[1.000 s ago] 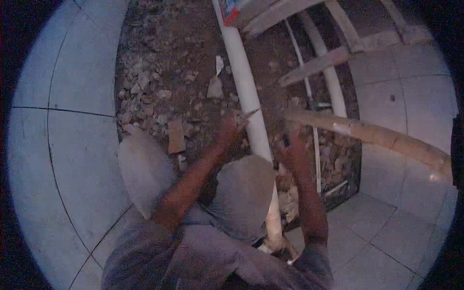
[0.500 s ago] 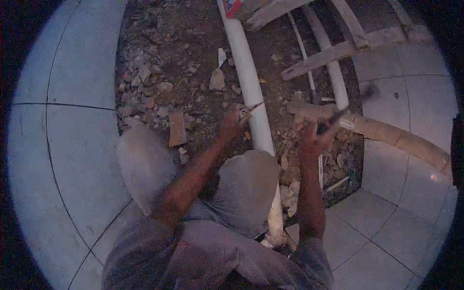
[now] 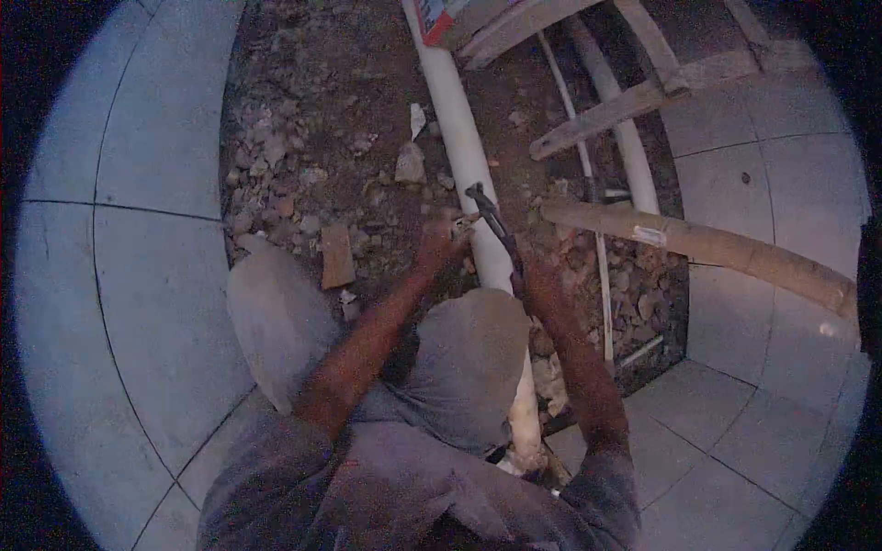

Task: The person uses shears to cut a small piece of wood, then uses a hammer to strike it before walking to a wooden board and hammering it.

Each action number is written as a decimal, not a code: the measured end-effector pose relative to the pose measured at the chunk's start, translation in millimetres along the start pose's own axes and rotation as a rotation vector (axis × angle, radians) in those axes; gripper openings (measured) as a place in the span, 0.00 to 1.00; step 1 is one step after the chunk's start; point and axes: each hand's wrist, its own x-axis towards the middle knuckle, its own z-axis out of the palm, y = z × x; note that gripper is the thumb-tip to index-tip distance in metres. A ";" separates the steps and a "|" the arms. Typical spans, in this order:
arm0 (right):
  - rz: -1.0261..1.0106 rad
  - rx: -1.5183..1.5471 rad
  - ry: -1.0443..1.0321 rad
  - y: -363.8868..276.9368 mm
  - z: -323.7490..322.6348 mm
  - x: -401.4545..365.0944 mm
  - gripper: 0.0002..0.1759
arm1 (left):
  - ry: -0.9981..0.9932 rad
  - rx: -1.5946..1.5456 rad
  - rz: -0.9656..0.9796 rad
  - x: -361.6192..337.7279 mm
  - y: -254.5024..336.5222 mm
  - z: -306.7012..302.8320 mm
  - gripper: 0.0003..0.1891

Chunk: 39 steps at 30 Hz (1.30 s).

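Observation:
A long white pipe runs over the dirt between my knees and the top of the view. At its left side my left hand is closed round a small object, too blurred to name, that points at the pipe. My right hand is closed on a dark, long-handled tool, which lies slanted across the pipe with its head close to my left fingertips. Whether the tool touches the pipe or the small object I cannot tell.
Rubble and a flat brick piece lie left of the pipe. On the right are a wooden frame, a thick brown tube and thinner pipes. Floor tiles border the trench on both sides.
My right hand has moved left with the dark tool, from beside the brown tube to the white pipe. My left hand has stayed near the pipe. The view has shifted slightly.

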 end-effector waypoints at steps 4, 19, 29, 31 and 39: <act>0.390 0.375 0.435 14.6 -29.6 0.1 0.30 | -0.104 -0.016 -0.273 -8.1 59.9 -43.9 0.19; 0.490 0.778 0.417 29.8 -5.8 -5.6 0.28 | -0.101 -0.022 -0.230 1.7 77.5 -57.6 0.20; 0.494 0.555 0.067 18.1 -4.1 1.2 0.37 | -0.022 0.038 -0.026 -3.7 42.0 -46.1 0.25; 0.313 0.373 -0.098 22.4 61.8 -4.2 0.37 | 0.008 -0.037 0.021 -1.8 43.6 -46.3 0.26; 0.626 0.903 0.176 4.3 -57.4 3.5 0.38 | -0.112 0.083 -0.045 -9.2 70.7 -64.5 0.21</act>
